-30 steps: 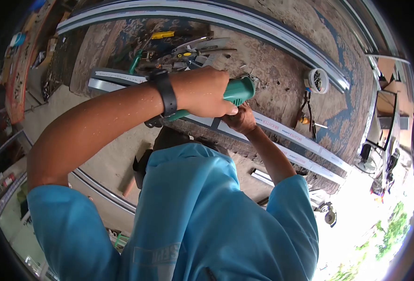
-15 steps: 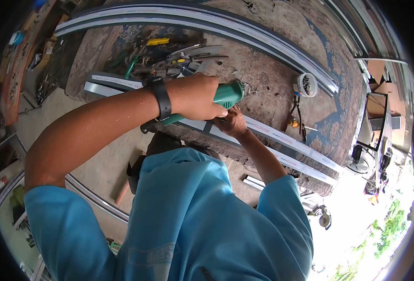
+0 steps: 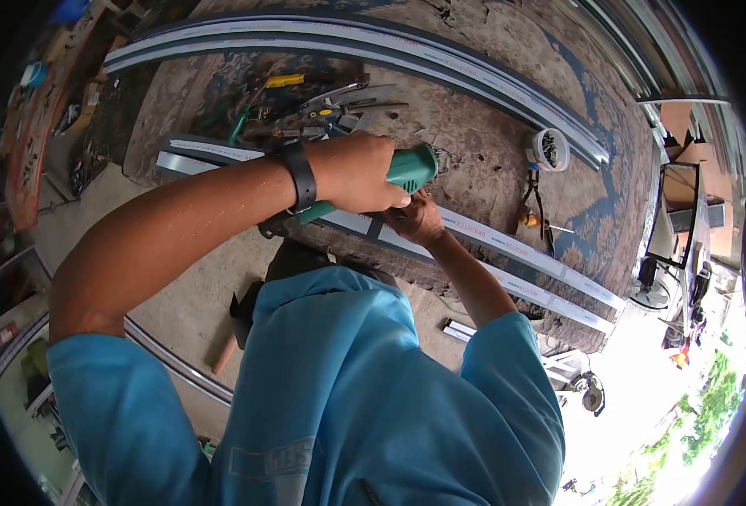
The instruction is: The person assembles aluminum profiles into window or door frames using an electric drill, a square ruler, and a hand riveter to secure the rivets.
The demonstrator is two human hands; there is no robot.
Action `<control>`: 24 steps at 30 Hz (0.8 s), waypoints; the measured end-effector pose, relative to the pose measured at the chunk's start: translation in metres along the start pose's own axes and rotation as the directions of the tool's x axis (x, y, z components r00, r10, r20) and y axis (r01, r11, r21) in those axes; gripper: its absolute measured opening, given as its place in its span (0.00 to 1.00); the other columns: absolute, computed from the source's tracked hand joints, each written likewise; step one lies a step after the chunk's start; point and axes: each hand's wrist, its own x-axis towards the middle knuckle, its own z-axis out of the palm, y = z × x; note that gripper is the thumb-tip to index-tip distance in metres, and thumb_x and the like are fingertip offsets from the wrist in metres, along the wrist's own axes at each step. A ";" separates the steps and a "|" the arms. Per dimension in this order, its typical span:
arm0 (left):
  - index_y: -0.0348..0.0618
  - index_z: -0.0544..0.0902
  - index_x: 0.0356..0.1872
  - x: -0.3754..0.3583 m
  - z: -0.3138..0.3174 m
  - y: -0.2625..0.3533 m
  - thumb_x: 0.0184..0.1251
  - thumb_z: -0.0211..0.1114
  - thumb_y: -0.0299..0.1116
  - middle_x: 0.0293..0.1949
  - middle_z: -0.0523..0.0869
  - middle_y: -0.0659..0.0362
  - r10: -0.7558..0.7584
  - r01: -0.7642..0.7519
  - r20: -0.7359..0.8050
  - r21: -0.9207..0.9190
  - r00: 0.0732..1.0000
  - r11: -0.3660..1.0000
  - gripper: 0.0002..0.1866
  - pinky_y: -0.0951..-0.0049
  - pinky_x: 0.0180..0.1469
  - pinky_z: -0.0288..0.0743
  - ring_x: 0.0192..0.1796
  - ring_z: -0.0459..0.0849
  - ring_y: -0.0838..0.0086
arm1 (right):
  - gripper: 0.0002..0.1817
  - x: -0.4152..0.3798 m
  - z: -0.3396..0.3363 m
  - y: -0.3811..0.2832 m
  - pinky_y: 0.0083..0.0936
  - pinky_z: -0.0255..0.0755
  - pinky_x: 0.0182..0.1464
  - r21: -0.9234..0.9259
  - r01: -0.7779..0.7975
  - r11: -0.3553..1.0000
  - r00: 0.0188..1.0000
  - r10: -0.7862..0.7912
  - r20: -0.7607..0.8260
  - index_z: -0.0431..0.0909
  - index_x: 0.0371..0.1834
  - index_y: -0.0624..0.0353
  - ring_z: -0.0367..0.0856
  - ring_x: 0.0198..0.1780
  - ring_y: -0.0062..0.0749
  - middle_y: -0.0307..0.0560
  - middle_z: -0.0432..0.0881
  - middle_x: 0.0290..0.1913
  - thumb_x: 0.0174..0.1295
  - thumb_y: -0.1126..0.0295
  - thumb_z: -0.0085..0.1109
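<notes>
My left hand (image 3: pixel 352 173), with a black watch on the wrist, is wrapped around the body of a green angle grinder (image 3: pixel 413 167). The grinder's head points at a long white aluminium profile (image 3: pixel 516 249) that lies across a worn patterned carpet. Just below the grinder, my right hand (image 3: pixel 419 221) presses on that profile, its fingers curled over the strip. The grinder's disc is hidden behind my hands.
A pile of hand tools (image 3: pixel 322 105) lies beyond my left hand. A white tub of small parts (image 3: pixel 550 149) and pliers (image 3: pixel 531 202) sit to the right. More long profiles (image 3: pixel 390 38) run along the far side. Another power tool (image 3: pixel 592 392) lies on the floor.
Both hands have stayed on the grinder and the profile. The view has shifted slightly; the grinder sits a little lower and to the left than a second ago.
</notes>
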 end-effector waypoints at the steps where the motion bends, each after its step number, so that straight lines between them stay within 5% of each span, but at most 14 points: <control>1: 0.25 0.80 0.49 0.000 0.001 0.000 0.68 0.73 0.53 0.42 0.89 0.33 -0.005 0.005 0.005 -0.006 1.000 1.000 0.33 0.51 0.50 0.84 0.48 0.91 0.41 | 0.18 -0.001 0.001 0.001 0.49 0.79 0.61 -0.006 0.000 1.000 1.000 0.000 0.012 0.88 0.51 0.51 0.83 0.58 0.53 0.50 0.85 0.54 0.56 0.63 0.77; 24: 0.22 0.80 0.52 -0.008 0.010 0.004 0.68 0.73 0.53 0.44 0.89 0.32 -0.012 0.011 -0.048 -0.007 0.999 1.000 0.34 0.52 0.53 0.85 0.50 0.91 0.41 | 0.18 -0.001 0.002 0.001 0.50 0.79 0.60 0.023 -0.004 1.000 1.000 0.004 -0.015 0.88 0.51 0.50 0.82 0.58 0.53 0.49 0.84 0.54 0.57 0.63 0.75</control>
